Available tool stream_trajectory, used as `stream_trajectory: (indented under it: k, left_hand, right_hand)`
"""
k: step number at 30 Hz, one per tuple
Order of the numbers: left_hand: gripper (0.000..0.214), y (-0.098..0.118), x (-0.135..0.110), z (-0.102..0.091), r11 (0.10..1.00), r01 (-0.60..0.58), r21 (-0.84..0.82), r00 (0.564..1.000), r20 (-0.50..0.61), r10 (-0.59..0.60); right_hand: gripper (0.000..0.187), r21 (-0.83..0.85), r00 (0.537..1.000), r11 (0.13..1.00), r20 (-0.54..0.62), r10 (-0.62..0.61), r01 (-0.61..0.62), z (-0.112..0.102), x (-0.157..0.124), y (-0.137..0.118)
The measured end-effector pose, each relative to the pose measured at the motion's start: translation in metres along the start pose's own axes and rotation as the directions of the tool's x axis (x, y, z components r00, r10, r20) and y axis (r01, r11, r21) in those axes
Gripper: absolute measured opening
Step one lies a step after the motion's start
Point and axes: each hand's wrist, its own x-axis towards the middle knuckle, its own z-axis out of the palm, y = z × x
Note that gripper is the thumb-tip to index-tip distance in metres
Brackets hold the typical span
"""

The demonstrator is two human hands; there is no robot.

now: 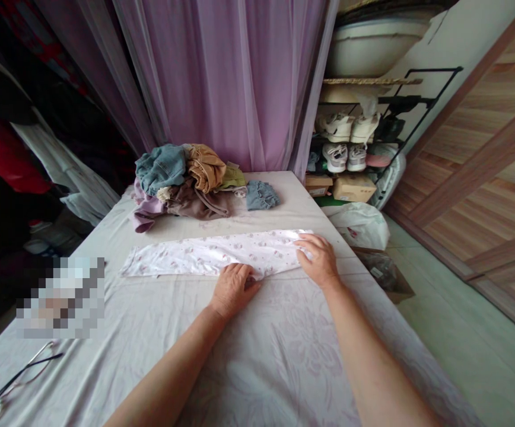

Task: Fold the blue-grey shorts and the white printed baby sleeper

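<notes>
A white garment with a small printed pattern [195, 252] lies on the bedsheet as a long, narrow folded strip, its kind not plain from this shape. My left hand [235, 289] rests on its near edge, right of the middle, fingers bent over the cloth and thumb apart. At the wider right end, my right hand [317, 259] touches the fabric with fingers and thumb spread. Behind the strip sits a heap of crumpled clothes, with a blue denim piece [162, 169], a tan piece [204, 166] and a brown piece [195, 201]. A folded grey-blue garment [261, 196] lies beside the heap.
The pale patterned sheet [257, 344] covers the bed. Eyeglasses [21, 373] lie at its near left, below a blurred-out patch. A purple curtain [222, 83] hangs behind. Right of the bed stand a shoe rack [411, 101], a white plastic bag [359, 222] and a wooden door [484, 196].
</notes>
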Motion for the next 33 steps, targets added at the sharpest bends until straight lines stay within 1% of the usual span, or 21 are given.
stream_trajectory:
  k: [1,3,5,7,9,11,13,16,18,21,28,30,33]
  left_hand:
    - [0.013,0.0,0.001,0.001,1.0,0.008,0.001,1.0,-0.011,-0.008]
    - [0.006,-0.001,0.002,0.003,0.999,0.025,-0.04,0.999,-0.04,-0.027]
    - [0.004,-0.005,0.001,0.004,0.99,0.05,-0.133,0.996,-0.068,-0.059]
    - [0.009,-0.01,0.0,0.005,0.968,0.08,-0.238,0.99,-0.098,-0.106]
    - [0.016,-0.015,-0.002,0.006,0.947,0.085,-0.308,0.982,-0.135,-0.132]
    - [0.021,-0.018,-0.003,0.008,0.944,0.047,-0.327,0.978,-0.176,-0.11]
    - [0.025,-0.019,-0.004,0.009,0.952,0.006,-0.305,0.979,-0.194,-0.069]
    - [0.03,-0.017,-0.004,0.01,0.967,-0.009,-0.255,0.982,-0.187,-0.04]
    - [0.027,-0.015,-0.004,0.009,0.972,-0.009,-0.235,0.983,-0.181,-0.035]
    - [0.02,-0.014,-0.002,0.009,0.973,-0.008,-0.23,0.984,-0.177,-0.033]
    - [0.007,-0.01,0.004,0.015,0.972,0.039,-0.232,0.982,-0.17,-0.08]
    - [0.005,-0.007,0.005,0.015,0.969,0.054,-0.24,0.979,-0.177,-0.098]
    - [0.008,-0.003,0.005,0.015,0.952,0.071,-0.298,0.975,-0.182,-0.13]
  right_hand:
    - [0.017,0.06,0.996,0.996,0.066,-0.065,0.061,0.004,0.0,-0.012]
    - [0.015,0.176,0.966,0.974,0.191,-0.177,0.144,0.013,-0.003,-0.035]
    - [0.016,0.23,0.936,0.958,0.265,-0.231,0.171,0.023,-0.009,-0.052]
    - [0.019,0.226,0.925,0.958,0.296,-0.238,0.174,0.032,-0.015,-0.061]
    - [0.015,0.211,0.929,0.964,0.298,-0.22,0.161,0.04,-0.019,-0.062]
    - [0.011,0.224,0.939,0.966,0.284,-0.192,0.13,0.045,-0.02,-0.06]
    - [0.01,0.273,0.948,0.958,0.271,-0.167,0.091,0.047,-0.019,-0.056]
    - [0.012,0.361,0.952,0.931,0.264,-0.156,0.053,0.049,-0.018,-0.051]
    - [0.012,0.391,0.949,0.919,0.271,-0.161,0.045,0.049,-0.017,-0.05]
    - [0.013,0.389,0.945,0.92,0.283,-0.163,0.042,0.05,-0.017,-0.05]
    - [0.013,0.407,0.948,0.913,0.275,-0.158,0.034,0.051,-0.017,-0.049]
    - [0.014,0.415,0.952,0.909,0.266,-0.153,0.03,0.051,-0.017,-0.049]
    - [0.018,0.424,0.95,0.906,0.274,-0.151,0.022,0.048,-0.015,-0.051]
